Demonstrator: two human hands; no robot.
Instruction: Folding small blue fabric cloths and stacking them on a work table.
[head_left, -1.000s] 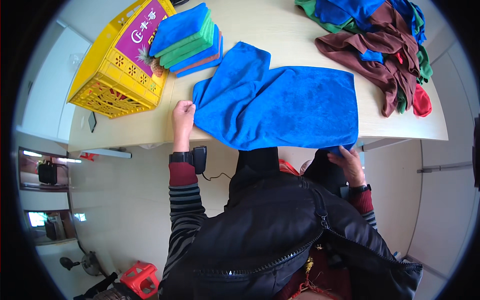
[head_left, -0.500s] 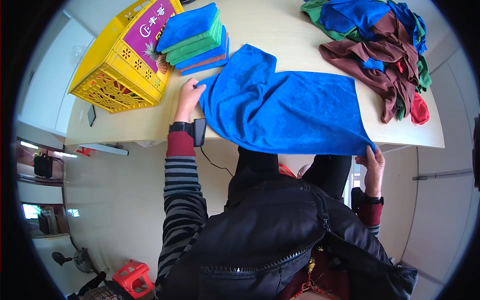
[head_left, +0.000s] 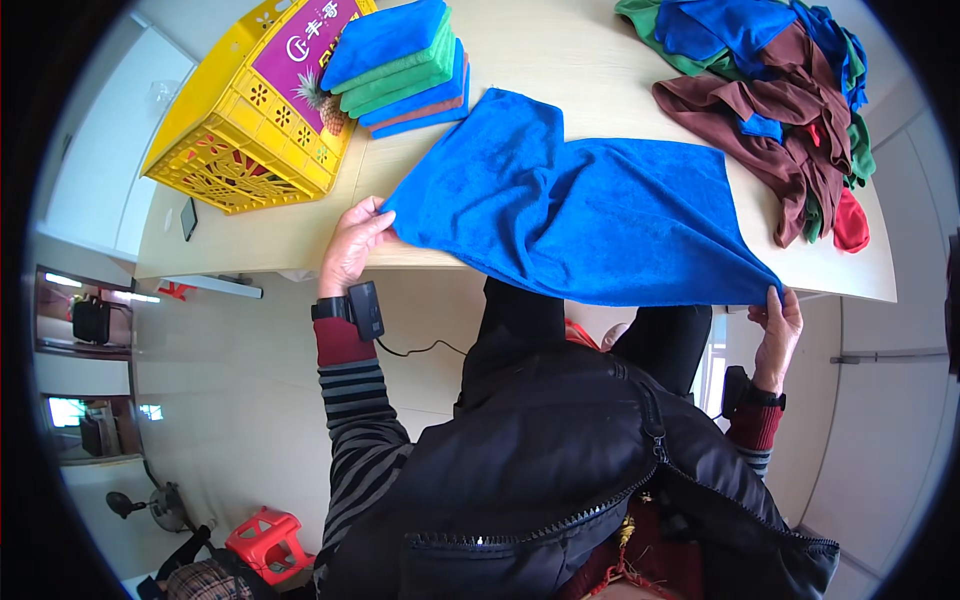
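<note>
Hands wide apart, left hand (head_left: 354, 240) and right hand (head_left: 778, 328) each pinching a near corner of a plush, rumpled blue cloth (head_left: 640, 220) across the near edge of a smooth pale table (head_left: 560, 50). Far left: squared stack of folded cloths (head_left: 395, 60), rigid openwork yellow crate (head_left: 225, 125); far right: limp, crumpled multicolored cloth heap (head_left: 770, 110).

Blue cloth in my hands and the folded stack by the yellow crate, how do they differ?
The blue cloth is spread, pinched by the left hand and right hand; the folded stack stands in neat layers. The blue cloth shows one colour; the folded stack shows blue, green and brown. Both lie at least partly on the table.
</note>
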